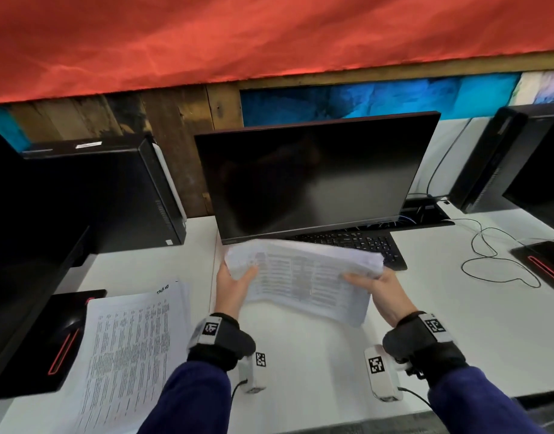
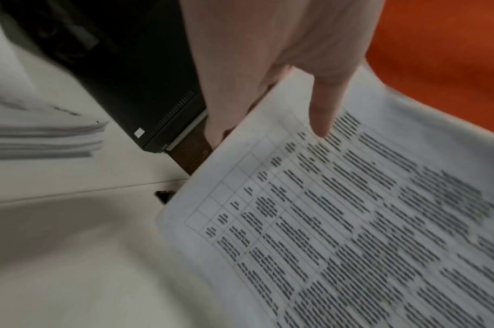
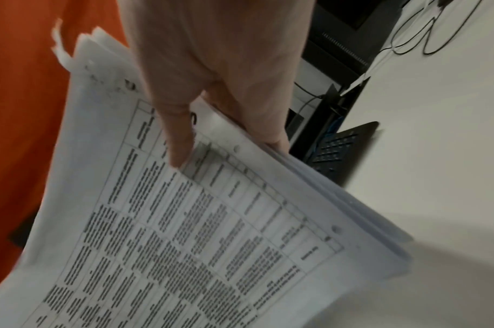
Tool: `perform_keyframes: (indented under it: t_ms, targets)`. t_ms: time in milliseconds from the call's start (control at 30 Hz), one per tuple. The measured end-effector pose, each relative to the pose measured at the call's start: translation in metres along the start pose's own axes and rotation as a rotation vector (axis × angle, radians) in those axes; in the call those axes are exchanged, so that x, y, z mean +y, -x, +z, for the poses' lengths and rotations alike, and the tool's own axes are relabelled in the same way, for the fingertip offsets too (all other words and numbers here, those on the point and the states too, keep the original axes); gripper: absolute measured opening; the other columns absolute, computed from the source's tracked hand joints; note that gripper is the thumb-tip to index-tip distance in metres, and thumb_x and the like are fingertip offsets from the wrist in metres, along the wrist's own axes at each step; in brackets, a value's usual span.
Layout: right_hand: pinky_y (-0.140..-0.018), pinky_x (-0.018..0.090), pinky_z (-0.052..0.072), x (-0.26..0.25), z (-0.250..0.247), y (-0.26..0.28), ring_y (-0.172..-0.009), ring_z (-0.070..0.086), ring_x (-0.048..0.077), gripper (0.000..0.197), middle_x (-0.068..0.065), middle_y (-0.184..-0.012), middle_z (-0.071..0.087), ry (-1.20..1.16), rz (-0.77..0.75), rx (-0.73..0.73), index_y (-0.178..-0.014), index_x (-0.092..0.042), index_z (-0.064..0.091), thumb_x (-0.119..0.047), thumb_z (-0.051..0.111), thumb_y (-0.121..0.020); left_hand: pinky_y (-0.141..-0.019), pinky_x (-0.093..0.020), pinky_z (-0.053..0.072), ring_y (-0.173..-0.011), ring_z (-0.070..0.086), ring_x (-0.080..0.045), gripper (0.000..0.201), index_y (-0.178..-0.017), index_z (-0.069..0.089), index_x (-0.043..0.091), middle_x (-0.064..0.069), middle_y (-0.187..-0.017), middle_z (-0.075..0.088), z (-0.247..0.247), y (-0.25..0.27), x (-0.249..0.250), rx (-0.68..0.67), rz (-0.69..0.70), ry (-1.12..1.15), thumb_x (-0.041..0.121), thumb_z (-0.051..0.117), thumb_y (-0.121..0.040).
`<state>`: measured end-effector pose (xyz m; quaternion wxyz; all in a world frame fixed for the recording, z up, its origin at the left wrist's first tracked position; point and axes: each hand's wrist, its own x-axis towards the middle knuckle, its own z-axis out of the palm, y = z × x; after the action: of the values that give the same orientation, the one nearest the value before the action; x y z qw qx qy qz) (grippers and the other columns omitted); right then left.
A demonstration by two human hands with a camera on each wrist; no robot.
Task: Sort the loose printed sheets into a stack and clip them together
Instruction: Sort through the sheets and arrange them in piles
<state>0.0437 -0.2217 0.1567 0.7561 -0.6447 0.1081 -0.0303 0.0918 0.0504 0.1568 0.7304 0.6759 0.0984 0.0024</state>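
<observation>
A bundle of printed sheets (image 1: 303, 278) with tables of text hangs above the white desk, in front of the monitor. My left hand (image 1: 235, 281) grips its left edge, thumb (image 2: 325, 106) on top and fingers underneath. My right hand (image 1: 376, 285) grips the right edge the same way, thumb (image 3: 178, 137) pressed on the top page. The bundle (image 3: 200, 222) sags in the middle and its edges are uneven. A second pile of printed sheets (image 1: 131, 355) lies flat on the desk at the left. No clip is visible.
A dark monitor (image 1: 313, 173) stands right behind the held sheets, with a black keyboard (image 1: 363, 245) under it. A black computer tower (image 1: 103, 192) is at the left, another tower (image 1: 485, 158) and loose cables (image 1: 495, 261) at the right. A dark mouse pad (image 1: 56, 336) lies beside the flat pile.
</observation>
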Motion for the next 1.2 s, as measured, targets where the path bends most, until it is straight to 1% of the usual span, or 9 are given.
perform_keyframes:
  t_ms: [100,300,400,567,733,833,967,1100,1200]
  targets:
    - [-0.079,0.029,0.049,0.019,0.0,0.0,-0.097,0.065,0.02,0.047,0.009,-0.109,0.067,0.133,-0.013,0.05,-0.106,-0.005,0.066,-0.005,0.079,-0.06,-0.077,-0.027,0.053,-0.105,0.062,-0.025,0.042,-0.122,0.05,0.013,-0.009,-0.115,0.062,0.003,0.005,-0.016,0.018,-0.04,-0.013,0.001,0.064,-0.084]
    - [-0.083,0.033,0.052,0.013,0.011,-0.004,-0.093,0.071,0.021,0.024,0.009,-0.099,0.075,0.005,-0.06,0.154,-0.104,-0.005,0.071,-0.007,0.073,-0.08,-0.062,-0.007,0.048,-0.096,0.058,-0.012,0.038,-0.13,0.044,0.015,-0.001,-0.114,0.057,0.016,0.009,-0.012,0.086,0.058,-0.044,0.011,0.055,-0.094]
    - [-0.084,0.032,0.053,0.01,0.013,-0.004,-0.098,0.068,0.022,0.028,0.006,-0.104,0.072,0.039,-0.124,0.2,-0.107,-0.011,0.065,-0.007,0.072,-0.081,-0.075,-0.019,0.054,-0.102,0.062,-0.02,0.035,-0.125,0.046,0.015,-0.006,-0.116,0.059,0.015,0.01,-0.016,0.122,0.106,-0.081,0.012,0.057,-0.092]
    - [-0.091,0.025,0.043,0.011,0.016,-0.001,-0.098,0.054,0.009,0.054,-0.001,-0.124,0.051,0.507,-0.42,0.343,-0.137,-0.022,0.043,-0.009,0.064,-0.088,-0.066,-0.024,0.053,-0.093,0.062,-0.015,0.036,-0.112,0.044,0.027,-0.003,-0.11,0.059,0.015,0.014,-0.013,0.098,0.083,0.045,0.02,0.067,-0.086]
    - [-0.073,0.032,0.055,0.015,0.013,0.0,-0.086,0.057,0.018,0.057,0.01,-0.145,0.027,1.095,-0.633,0.205,-0.144,-0.04,0.033,-0.016,0.05,-0.095,-0.067,-0.032,0.052,-0.084,0.064,-0.022,0.018,-0.091,0.048,0.034,-0.008,-0.095,0.063,0.023,0.007,0.002,0.133,0.035,0.114,0.046,0.061,-0.086]
    - [-0.067,0.032,0.056,0.017,0.009,-0.003,-0.095,0.06,0.025,0.049,0.014,-0.146,0.03,1.197,-0.69,0.211,-0.143,-0.039,0.035,-0.028,0.044,-0.096,-0.061,-0.027,0.048,-0.075,0.061,-0.019,0.022,-0.085,0.048,0.028,-0.006,-0.084,0.062,0.026,0.0,0.005,0.196,0.022,0.12,0.048,0.056,-0.089]
    - [-0.08,0.037,0.054,0.019,0.005,-0.007,-0.113,0.048,0.029,0.04,0.017,-0.14,0.04,1.154,-0.725,0.249,-0.133,-0.022,0.054,-0.018,0.05,-0.093,-0.058,-0.025,0.045,-0.072,0.059,-0.019,0.021,-0.092,0.05,0.022,-0.007,-0.084,0.061,0.028,-0.007,0.005,0.215,0.014,0.055,0.042,0.054,-0.092]
    - [-0.089,0.042,0.049,0.016,0.009,-0.009,-0.107,0.046,0.028,0.038,0.012,-0.132,0.051,1.203,-0.766,0.257,-0.13,-0.013,0.053,-0.019,0.04,-0.096,-0.061,-0.027,0.047,-0.074,0.059,-0.02,0.016,-0.096,0.051,0.021,-0.007,-0.086,0.061,0.026,-0.011,0.004,0.201,0.012,0.05,0.037,0.052,-0.094]
    - [-0.076,0.04,0.048,0.013,0.011,-0.01,-0.091,0.047,0.025,0.048,0.006,-0.109,0.059,1.304,-0.741,0.232,-0.136,-0.015,0.051,-0.011,0.051,-0.087,-0.059,-0.027,0.048,-0.074,0.06,-0.019,0.016,-0.099,0.051,0.02,-0.006,-0.086,0.062,0.026,-0.01,0.006,0.185,0.031,0.019,0.036,0.049,-0.095]
